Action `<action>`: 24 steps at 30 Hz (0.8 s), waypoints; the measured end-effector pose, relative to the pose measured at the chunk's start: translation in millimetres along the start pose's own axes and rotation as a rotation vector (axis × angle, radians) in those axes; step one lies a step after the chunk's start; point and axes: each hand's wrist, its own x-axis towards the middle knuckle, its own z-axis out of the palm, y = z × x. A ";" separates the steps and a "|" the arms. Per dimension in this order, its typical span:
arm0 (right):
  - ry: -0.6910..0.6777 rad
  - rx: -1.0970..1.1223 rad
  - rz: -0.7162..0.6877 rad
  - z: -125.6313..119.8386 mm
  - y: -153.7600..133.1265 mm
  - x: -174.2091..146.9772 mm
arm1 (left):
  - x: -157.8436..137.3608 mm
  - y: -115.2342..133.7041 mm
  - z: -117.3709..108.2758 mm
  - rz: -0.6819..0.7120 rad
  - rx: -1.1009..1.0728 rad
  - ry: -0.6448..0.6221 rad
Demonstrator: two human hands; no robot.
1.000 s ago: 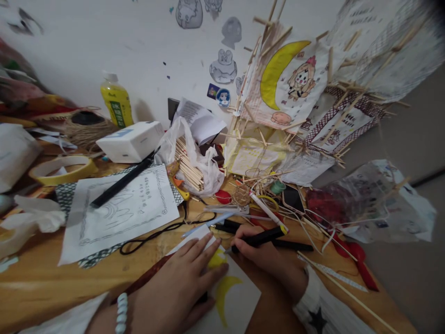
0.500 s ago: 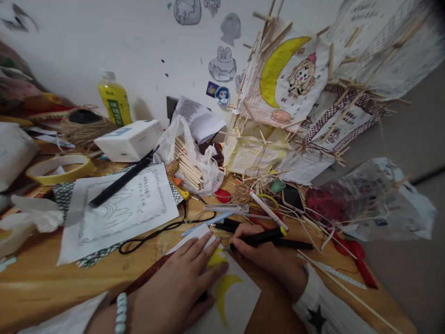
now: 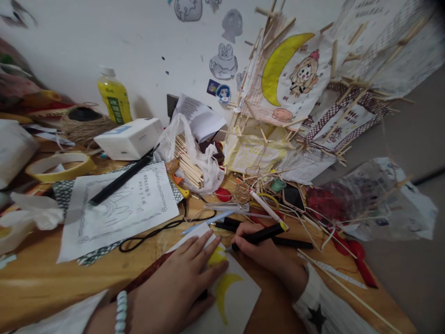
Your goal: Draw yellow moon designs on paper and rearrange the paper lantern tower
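Observation:
My left hand (image 3: 179, 287) lies flat, fingers spread, on a white sheet of paper (image 3: 239, 301) with a yellow crescent drawn on it, low on the wooden table (image 3: 41, 283). My right hand (image 3: 262, 253) grips a black marker with a yellow end (image 3: 264, 233). The marker's tip touches the yellow patch on the sheet just right of my left fingertips. A white bead bracelet (image 3: 120, 311) sits on my left wrist.
Behind the sheet lie pens, a black cord (image 3: 153, 233), a printed drawing (image 3: 121, 208) with a black marker on it, a bag of wooden sticks (image 3: 189, 162), a white box (image 3: 128, 138), a yellow bottle (image 3: 114, 97), tape roll (image 3: 57, 167), and a stick-and-paper lantern structure (image 3: 295, 93).

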 end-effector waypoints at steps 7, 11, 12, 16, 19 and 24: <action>-0.003 0.015 0.019 0.5 -1.8 -0.4 | -0.3 0.8 0.2 0.005 -0.043 0.037; -0.023 0.020 0.017 0.5 -3.6 -0.6 | -1.2 0.3 0.9 0.006 -0.049 0.054; -0.026 0.018 0.016 0.5 -4.0 -0.7 | -1.3 0.5 0.9 0.005 -0.045 0.053; -0.034 0.025 0.019 0.2 -3.9 -0.7 | -1.3 1.8 -0.3 -0.004 -0.027 0.014; -0.030 0.015 0.016 0.4 -2.6 -0.6 | -1.2 1.6 -0.1 -0.011 -0.031 0.004; -0.029 0.016 0.013 0.5 -1.0 -0.5 | -0.9 0.2 1.1 -0.005 -0.047 0.029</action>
